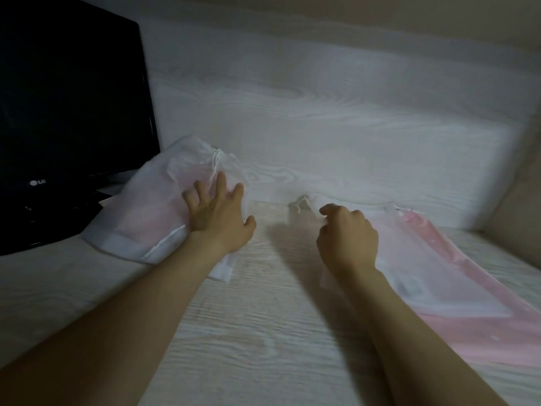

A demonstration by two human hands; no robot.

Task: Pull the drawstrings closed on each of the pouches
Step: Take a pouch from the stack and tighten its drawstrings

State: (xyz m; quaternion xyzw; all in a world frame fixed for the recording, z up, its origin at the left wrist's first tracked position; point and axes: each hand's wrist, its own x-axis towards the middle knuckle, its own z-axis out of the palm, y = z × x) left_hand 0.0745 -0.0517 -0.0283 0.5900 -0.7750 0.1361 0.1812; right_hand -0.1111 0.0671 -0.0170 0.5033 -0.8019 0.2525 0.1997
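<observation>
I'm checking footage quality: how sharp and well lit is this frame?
Head view: dim, soft light; motion blur smears the left hand and the white pouch under it; right hand casts a faint shadow on the table; wide-angle bending at edges.

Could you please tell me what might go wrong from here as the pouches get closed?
The left hand lies flat, fingers spread, on the cinched white mesh pouch by the black monitor; shoving it may bump the screen. The right hand curls over the sheer white pouch lying on the pink pouch; it could tug both. The image is blurred, so the grip is unclear.
</observation>
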